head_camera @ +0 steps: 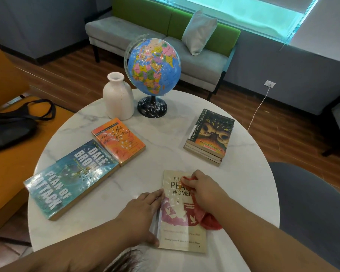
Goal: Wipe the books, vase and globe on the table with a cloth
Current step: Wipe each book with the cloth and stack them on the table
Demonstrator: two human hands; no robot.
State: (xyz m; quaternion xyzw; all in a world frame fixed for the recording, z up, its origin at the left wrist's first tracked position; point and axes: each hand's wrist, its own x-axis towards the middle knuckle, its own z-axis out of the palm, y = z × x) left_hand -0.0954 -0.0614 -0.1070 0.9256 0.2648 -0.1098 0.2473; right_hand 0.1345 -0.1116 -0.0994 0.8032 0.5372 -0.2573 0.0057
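A cream book point(182, 230) lies flat at the near edge of the round marble table point(165, 138). My left hand point(143, 211) presses on its spine side, fingers spread along the edge. My right hand point(202, 190) is closed on a red cloth point(208, 220) and rests on the cover's upper half. To the left lie a teal book point(71, 177) and an orange book point(119, 141). A stack of books point(210, 137) sits at the right. A white vase point(118, 97) and a globe point(153, 65) stand at the back.
A black bag point(12, 124) lies on an orange seat at the left. A grey and green bench point(145, 34) with a pillow stands beyond the table. A dark chair point(312, 203) is at the right, and a white cable point(259, 107) runs to a wall socket.
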